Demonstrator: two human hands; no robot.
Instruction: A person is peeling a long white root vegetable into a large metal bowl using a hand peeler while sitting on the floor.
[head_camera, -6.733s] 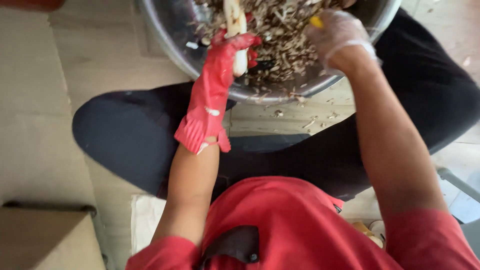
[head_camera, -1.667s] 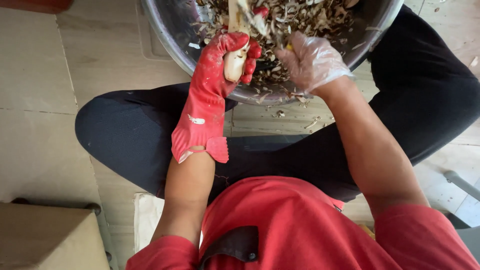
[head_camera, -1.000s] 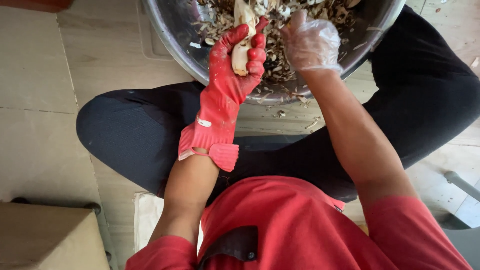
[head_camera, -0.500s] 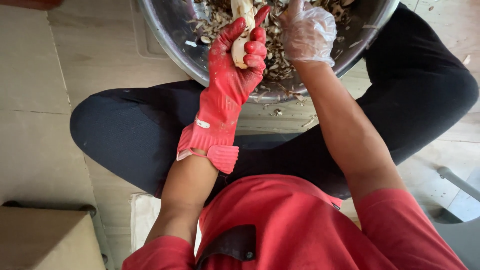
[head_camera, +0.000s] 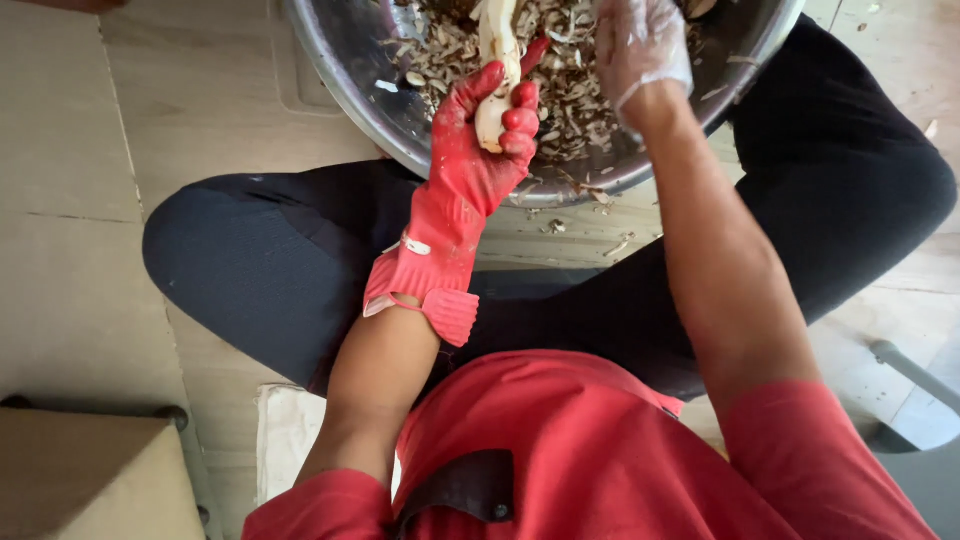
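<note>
Head view: looking straight down on a person seated cross-legged on the floor (head_camera: 60, 200), with a metal bowl (head_camera: 350, 70) in front of the knees.
Surroundings: the wide steel bowl is full of brownish peelings (head_camera: 570, 80); a few scraps lie on the floor just below its rim, between the legs. The black-trousered legs (head_camera: 260, 270) frame the bowl on both sides.
In the way: the top edge of the picture cuts off the far part of the bowl and the upper end of the root, and the right fingertips with them.
Left hand: the left hand (head_camera: 470, 160) wears a red rubber glove with its cuff folded back at the wrist; the forearm rises from the red sleeve towards the bowl, and the palm faces the root.
Left fingers: the fingers (head_camera: 515, 120) are clenched around the pale peeled root (head_camera: 495, 60), which stands roughly upright over the peelings inside the bowl.
Right hand: the right hand (head_camera: 640, 45) wears a thin clear glove and is held over the bowl just beside the root, the bare forearm reaching forward.
Right fingers: mostly beyond the frame; I cannot tell whether they grip anything.
Packages: a plain brown cardboard box (head_camera: 90, 480) sits at the lower left corner, well apart from the bowl; a white cloth (head_camera: 290, 440) lies under the left elbow.
Lower right: a grey curved object (head_camera: 910, 370) rests on the floor.
</note>
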